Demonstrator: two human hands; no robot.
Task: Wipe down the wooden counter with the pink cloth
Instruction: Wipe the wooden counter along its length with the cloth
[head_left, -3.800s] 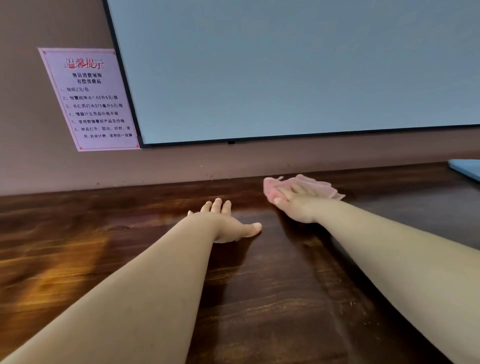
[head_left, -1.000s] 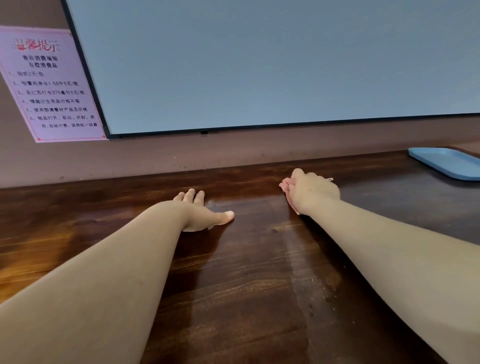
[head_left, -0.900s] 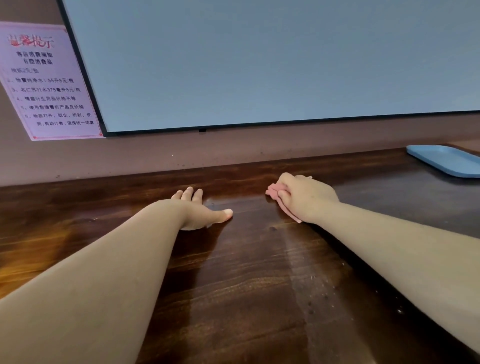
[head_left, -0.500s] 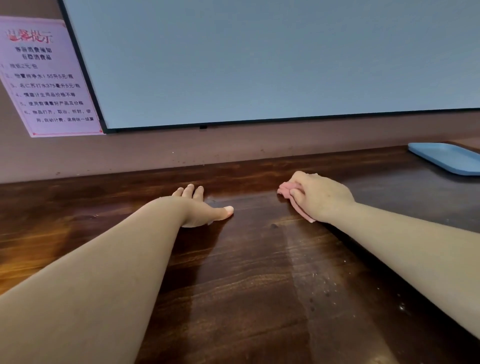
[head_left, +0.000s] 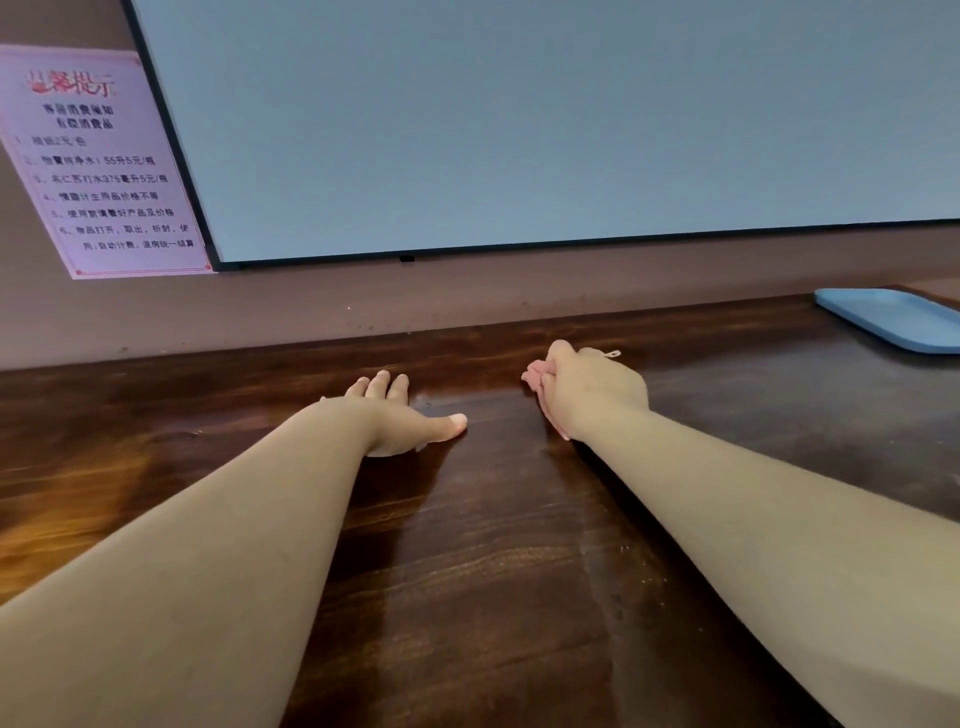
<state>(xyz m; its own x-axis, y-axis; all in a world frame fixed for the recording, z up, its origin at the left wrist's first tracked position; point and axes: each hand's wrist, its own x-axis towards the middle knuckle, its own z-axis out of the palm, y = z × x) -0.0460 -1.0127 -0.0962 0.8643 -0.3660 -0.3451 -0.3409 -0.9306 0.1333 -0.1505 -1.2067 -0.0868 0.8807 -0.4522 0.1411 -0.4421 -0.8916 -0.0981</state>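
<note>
surface: dark wooden surface (head_left: 467, 571), runs wide left to right, and the near half is pretty much bare wood between and around the two forearms

far edge: butts straight up against the wall (head_left: 311, 317), no gap that I can make out, so that's the hard stop on the far side

left side: lots of open wood out past the left forearm, nothing sitting there in view

right side: blue tray (head_left: 893, 319) parked at the far right, close to the wall, well apart from both hands; open wood between it and the right hand

above: big pale screen (head_left: 519, 130) with a dark frame on the wall, and a pink printed notice (head_left: 98, 161) stuck just left of it, both up off the surface

left hand: left hand (head_left: 400, 415) lies palm down and flat on the wood, fingers together pointing at the wall, thumb stuck out to the right, holding nothing

right hand: right hand (head_left: 592, 389) is curled over and bunched up around the pink cloth (head_left: 535, 371), pressing it onto the wood near the far edge

cloth: mostly buried under the right hand, just a pink bit poking out on its left side, plus a strip along the near-left edge of the palm

gap: the hands are near each other but not touching, a stretch of bare wood between thumb and cloth
</note>
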